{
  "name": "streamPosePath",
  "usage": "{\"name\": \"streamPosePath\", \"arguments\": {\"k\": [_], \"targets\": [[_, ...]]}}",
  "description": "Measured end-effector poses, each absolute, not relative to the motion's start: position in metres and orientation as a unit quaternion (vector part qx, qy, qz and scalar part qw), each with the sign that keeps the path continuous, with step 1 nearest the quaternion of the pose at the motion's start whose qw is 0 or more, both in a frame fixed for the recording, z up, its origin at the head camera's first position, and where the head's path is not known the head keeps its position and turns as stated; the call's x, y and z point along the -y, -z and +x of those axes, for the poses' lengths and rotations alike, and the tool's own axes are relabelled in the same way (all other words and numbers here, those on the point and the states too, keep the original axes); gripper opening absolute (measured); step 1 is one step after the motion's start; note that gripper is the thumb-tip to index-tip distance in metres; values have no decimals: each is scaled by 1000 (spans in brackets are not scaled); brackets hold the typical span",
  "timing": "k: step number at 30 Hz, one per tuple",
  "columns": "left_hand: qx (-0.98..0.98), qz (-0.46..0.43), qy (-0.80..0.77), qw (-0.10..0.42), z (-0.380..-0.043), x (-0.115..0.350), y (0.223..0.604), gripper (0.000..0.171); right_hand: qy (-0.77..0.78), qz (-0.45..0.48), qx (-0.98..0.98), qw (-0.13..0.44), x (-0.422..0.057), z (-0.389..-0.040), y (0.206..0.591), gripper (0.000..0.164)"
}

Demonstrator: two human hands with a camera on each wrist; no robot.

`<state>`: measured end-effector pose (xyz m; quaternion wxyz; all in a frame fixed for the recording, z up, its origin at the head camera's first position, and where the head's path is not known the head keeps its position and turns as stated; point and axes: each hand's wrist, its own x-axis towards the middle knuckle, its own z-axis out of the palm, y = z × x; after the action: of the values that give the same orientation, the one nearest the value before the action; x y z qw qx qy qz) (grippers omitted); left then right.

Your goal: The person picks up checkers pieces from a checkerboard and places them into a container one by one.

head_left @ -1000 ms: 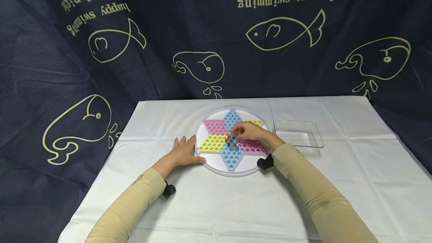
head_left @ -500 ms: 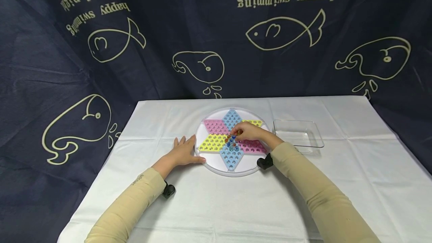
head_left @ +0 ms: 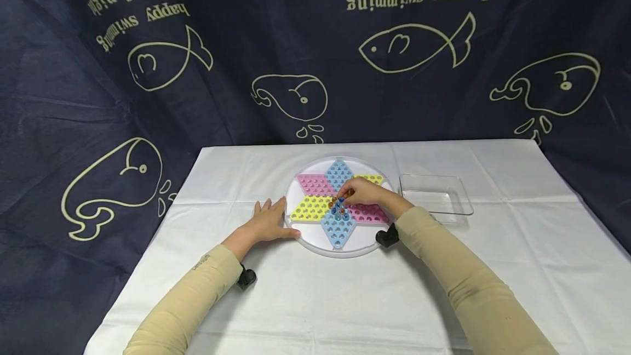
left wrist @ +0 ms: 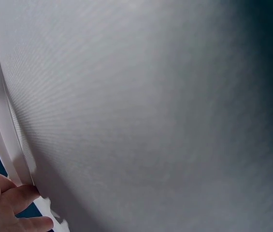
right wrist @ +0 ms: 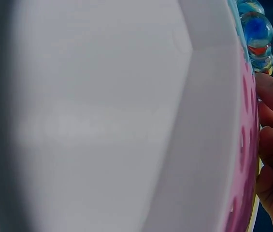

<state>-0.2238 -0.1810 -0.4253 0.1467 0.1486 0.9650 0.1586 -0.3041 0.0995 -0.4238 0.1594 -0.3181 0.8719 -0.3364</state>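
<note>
A round white Chinese checkers board (head_left: 367,239) with a star of blue, yellow and pink points lies on the table. Several glass marbles (head_left: 338,211) sit grouped around its centre, and blue, red and clear ones (right wrist: 257,30) show in the right wrist view. My right hand (head_left: 362,190) reaches over the board from the right, fingers curled, pinching a marble close over the group; the fingertips mostly hide it. Beside the board's left edge, my left hand (head_left: 266,224) lies with fingers spread and the thumb touching the rim (left wrist: 1,106).
A clear rectangular plastic box (head_left: 436,195) stands on the table right of the board, close to the right forearm. White cloth (head_left: 315,300) covers the table. Behind hangs a dark blue curtain (head_left: 315,26) with fish and whale drawings.
My right hand has shifted only slightly at the marbles near the board's centre, its fingertips closing in on the group. The left hand and the board stay in place.
</note>
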Motion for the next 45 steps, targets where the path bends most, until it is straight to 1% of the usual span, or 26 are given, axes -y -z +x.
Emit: {"name": "streamPosePath", "arguments": {"k": [10, 21, 28, 34, 40, 45], "targets": [[-965, 147, -158, 148, -224, 181, 426, 108, 332, -313, -874, 168, -101, -303, 417, 21], [-965, 148, -157, 149, -224, 181, 426, 108, 338, -316, -872, 160, -110, -307, 408, 21], [-965, 148, -158, 149, -224, 181, 426, 108, 336, -285, -881, 174, -115, -309, 400, 22], [-965, 146, -159, 149, -223, 181, 425, 107, 329, -291, -885, 157, -122, -309, 389, 23], [-965, 148, -158, 148, -224, 181, 426, 107, 330, -288, -886, 153, -132, -309, 378, 25], [-966, 148, -152, 146, -224, 181, 426, 107, 322, -278, -893, 147, -144, -310, 372, 25]]}}
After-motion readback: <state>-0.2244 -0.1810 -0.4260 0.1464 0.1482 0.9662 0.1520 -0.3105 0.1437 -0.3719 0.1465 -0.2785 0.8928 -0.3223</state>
